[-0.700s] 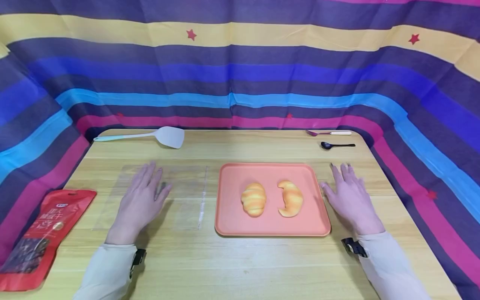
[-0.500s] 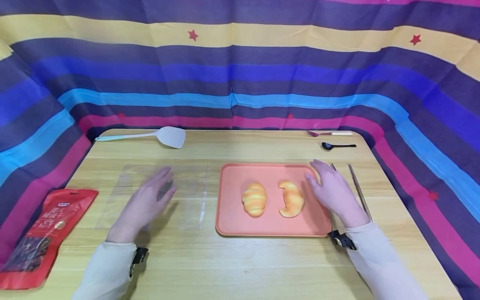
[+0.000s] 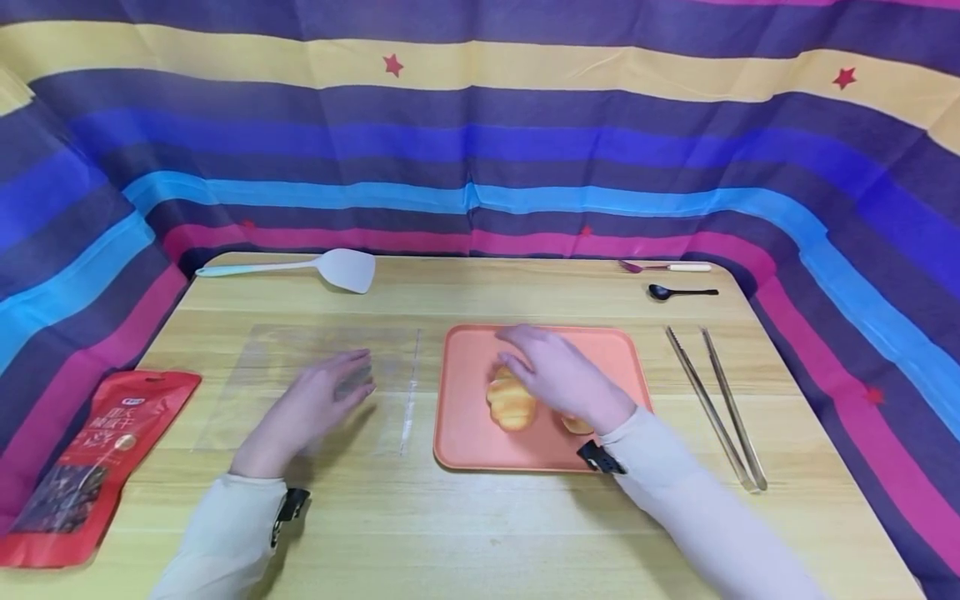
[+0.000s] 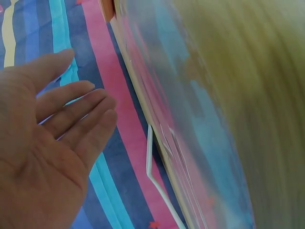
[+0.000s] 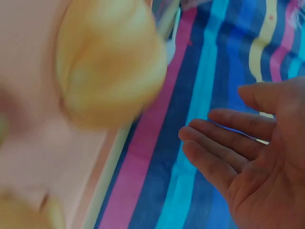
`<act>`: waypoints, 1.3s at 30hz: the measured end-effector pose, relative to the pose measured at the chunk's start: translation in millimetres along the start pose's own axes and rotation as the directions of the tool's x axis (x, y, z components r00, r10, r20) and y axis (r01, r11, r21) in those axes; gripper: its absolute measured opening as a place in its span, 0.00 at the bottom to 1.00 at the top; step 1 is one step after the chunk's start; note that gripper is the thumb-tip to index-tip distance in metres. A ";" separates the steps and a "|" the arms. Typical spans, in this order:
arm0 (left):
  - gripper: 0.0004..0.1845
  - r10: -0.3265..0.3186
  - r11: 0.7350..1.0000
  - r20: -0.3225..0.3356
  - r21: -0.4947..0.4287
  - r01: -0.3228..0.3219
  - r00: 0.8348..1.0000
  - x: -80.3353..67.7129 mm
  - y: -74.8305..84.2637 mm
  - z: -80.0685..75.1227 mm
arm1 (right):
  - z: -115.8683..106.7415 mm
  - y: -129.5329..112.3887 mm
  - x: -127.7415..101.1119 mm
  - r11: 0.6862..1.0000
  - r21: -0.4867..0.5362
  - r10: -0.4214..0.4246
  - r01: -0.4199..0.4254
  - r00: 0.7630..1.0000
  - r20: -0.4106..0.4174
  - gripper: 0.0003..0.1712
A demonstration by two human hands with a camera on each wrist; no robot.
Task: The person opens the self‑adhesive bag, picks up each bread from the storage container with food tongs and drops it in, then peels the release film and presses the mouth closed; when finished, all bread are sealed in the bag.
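My right hand (image 3: pixel 562 371) hangs over the pink tray (image 3: pixel 468 454), fingers loosely bent with nothing between them. Beneath its fingertips lies a golden croissant (image 3: pixel 512 404), partly covered by the hand in the head view. A second, curved croissant (image 3: pixel 577 424) shows only its lower end under my wrist. In the right wrist view the nearer croissant (image 5: pixel 112 62) stands large beside the fingers. My left hand (image 3: pixel 315 408), relaxed and holding nothing, is above a clear plastic bag (image 3: pixel 281 346) that lies flat on the table left of the tray.
Metal tongs (image 3: pixel 716 408) lie right of the tray. A black spoon (image 3: pixel 678 292) and a fork (image 3: pixel 667 267) are at the back right. A white spatula (image 3: pixel 345 270) lies at the back left. A red food pouch (image 3: pixel 90 475) sits at the left edge. Striped cloth surrounds the table.
My right hand has left the tongs and swept left over the tray to the nearer croissant. My left hand has lifted slightly and shifted a little to the right.
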State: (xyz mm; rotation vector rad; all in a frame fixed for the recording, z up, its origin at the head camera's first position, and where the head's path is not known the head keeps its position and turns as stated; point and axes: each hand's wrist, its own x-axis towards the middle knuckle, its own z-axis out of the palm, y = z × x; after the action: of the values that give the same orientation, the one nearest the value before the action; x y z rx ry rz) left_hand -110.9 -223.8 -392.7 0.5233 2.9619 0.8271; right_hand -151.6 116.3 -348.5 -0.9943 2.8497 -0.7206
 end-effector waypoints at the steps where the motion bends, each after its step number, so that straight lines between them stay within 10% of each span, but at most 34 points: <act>1: 0.25 0.005 1.000 0.008 0.006 -0.005 1.000 0.9 0.4 1.0 | 4.2 -4.4 3.8 1.000 -0.001 -0.006 0.006 1.000 0.029 0.24; 10: 0.28 0.023 0.999 0.047 0.042 -0.025 0.999 6.2 10.4 5.8 | 35.2 -39.5 32.3 0.978 -0.060 -0.186 0.199 0.968 0.171 0.18; 39: 0.33 0.028 0.979 0.152 0.197 -0.058 0.988 19.8 10.3 14.9 | 88.2 -84.3 54.7 0.912 -0.308 -0.099 0.271 0.874 0.475 0.19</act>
State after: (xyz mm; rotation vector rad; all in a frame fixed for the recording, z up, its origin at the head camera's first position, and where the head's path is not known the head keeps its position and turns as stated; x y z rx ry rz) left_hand -124.6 -201.6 -398.9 0.6295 2.9199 0.4688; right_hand -130.0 -10.8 -384.0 -1.2973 2.5304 0.0640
